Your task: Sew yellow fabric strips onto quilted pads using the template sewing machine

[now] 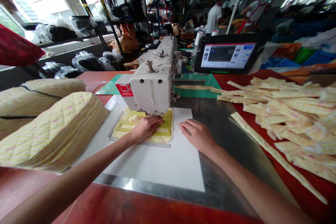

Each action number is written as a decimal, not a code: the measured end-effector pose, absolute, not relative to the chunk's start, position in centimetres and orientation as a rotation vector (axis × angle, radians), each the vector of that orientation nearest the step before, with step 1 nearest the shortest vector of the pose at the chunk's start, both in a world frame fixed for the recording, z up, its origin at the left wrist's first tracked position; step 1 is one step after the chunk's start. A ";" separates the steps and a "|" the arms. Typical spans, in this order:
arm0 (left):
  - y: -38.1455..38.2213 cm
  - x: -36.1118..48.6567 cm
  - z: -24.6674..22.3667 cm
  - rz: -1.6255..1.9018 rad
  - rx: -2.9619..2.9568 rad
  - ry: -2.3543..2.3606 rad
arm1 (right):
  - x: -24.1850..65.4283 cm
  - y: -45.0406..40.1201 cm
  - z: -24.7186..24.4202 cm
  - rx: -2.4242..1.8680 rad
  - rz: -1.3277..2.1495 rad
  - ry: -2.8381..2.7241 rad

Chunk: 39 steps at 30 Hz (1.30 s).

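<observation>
A yellow template with slots lies on a quilted yellow checked fabric piece, under the head of a white sewing machine. My left hand rests on the template close to the needle area, its fingers bent together over a short fabric strip; what the fingertips hold is hidden. To the right of the fabric, my right hand is over the edge of the white sheet, fingers curled loosely with nothing visible in them.
Stacked quilted pieces stand at the left, beside a tied bundle. A heap of fabric strips covers the right side; one long strip trails forward. Behind are a lit screen, shelves and people.
</observation>
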<state>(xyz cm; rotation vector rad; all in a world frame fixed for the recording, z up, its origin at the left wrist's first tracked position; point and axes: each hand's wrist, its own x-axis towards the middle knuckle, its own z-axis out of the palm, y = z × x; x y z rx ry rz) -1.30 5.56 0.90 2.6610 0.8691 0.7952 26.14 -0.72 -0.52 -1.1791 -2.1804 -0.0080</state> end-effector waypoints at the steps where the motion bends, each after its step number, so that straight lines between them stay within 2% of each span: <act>1: 5.6 -1.3 1.0 0.791 2.649 0.863 | 25.7 -0.8 -0.3 -1.193 -0.038 -2.197; 9: 5.7 -2.3 1.5 0.677 2.725 0.746 | 21.0 0.5 1.2 -1.265 0.014 -2.374; 15: 5.5 -2.5 1.7 0.596 2.787 0.750 | 21.0 0.5 1.2 -1.312 0.008 -2.397; 26: 5.5 -2.4 1.6 0.673 2.858 0.704 | 20.4 0.6 1.5 -1.364 -0.018 -2.419; 39: 5.4 -4.3 2.1 0.502 3.039 0.678 | 19.5 0.7 2.1 -1.308 -0.130 -2.518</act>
